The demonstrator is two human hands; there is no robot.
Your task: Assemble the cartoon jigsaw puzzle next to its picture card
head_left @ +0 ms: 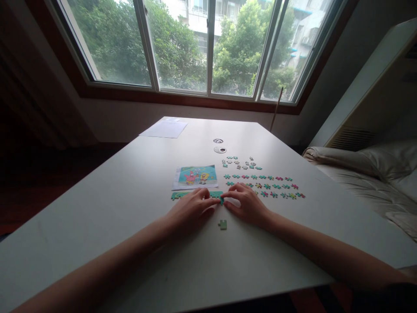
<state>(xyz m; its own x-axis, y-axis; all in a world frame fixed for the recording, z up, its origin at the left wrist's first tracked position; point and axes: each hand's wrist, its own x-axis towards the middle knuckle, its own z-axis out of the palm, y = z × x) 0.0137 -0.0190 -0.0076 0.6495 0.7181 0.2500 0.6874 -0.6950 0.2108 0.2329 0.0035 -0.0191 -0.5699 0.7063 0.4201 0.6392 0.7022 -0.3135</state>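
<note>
One white counter point(97, 217) spreads before us; on it our left hand point(192, 207) and right hand point(248, 204) meet near a cartoon picture sheet point(195, 176). We seem to be extending the joined jigsaw strip point(177, 196) with a teal puzzle piece point(222, 201); the next move probably calls for lining up its edges and pressing it flat. That piece sits between our fingertips, at the strip's right end. Our left index finger reaches it, thumb apart; whether our right fingers clamp it, we cannot tell.
</note>
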